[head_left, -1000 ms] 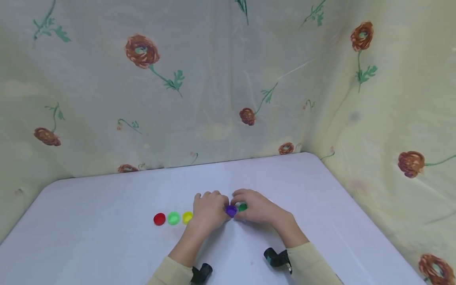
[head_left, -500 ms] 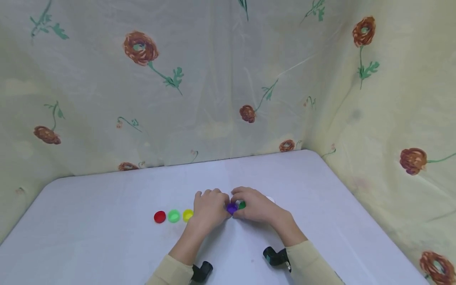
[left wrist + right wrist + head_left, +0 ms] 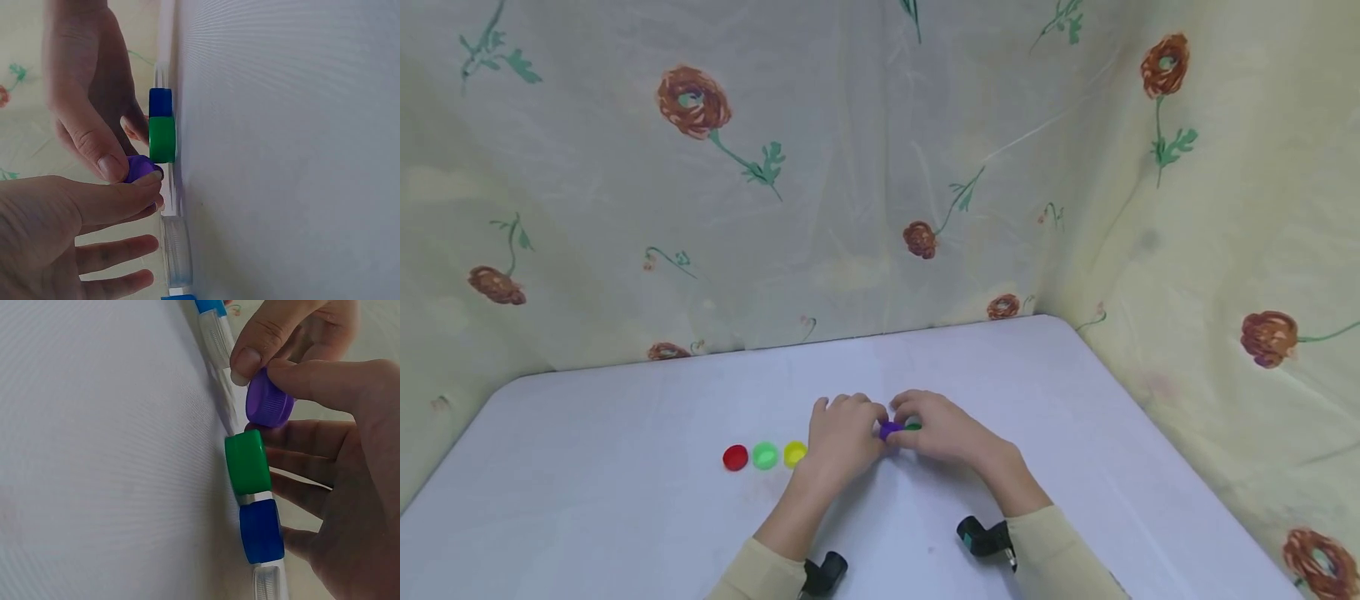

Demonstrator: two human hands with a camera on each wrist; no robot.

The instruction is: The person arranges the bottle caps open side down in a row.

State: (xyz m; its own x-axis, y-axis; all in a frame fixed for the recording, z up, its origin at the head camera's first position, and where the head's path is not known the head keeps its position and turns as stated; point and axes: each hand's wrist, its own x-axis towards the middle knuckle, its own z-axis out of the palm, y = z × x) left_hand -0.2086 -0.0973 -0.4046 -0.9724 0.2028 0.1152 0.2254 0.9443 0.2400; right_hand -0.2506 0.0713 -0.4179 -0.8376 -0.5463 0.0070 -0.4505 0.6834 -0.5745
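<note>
Pinching the same purple bottle cap (image 3: 270,400), the 2 hands meet near the middle of the white table (image 3: 625,500). The left hand (image 3: 844,437) has its thumb and index finger on the cap, its other fingers spread; the right hand (image 3: 946,429) grips it from the 3 o'clock side in the head view. Whether the purple cap touches the table, I cannot tell.

In the right wrist view, a green bottle cap (image 3: 247,462) sits just beside the purple one at 7 o'clock. A dark blue bottle cap (image 3: 261,531) comes next at 6 o'clock, then a clear ridged cap (image 3: 267,584) at the lower edge. Toward 11 o'clock are a 2nd clear ridged cap (image 3: 215,340) and, past it, a light blue cap (image 3: 209,305), cut off by the frame.

In the head view, 3 more bottle caps form a row toward 9 o'clock: a yellow bottle cap (image 3: 794,455) beside the left arm, a light green bottle cap (image 3: 765,456), and a red bottle cap (image 3: 735,457) farthest out. A floral curtain (image 3: 820,217) hangs at 12 o'clock.
</note>
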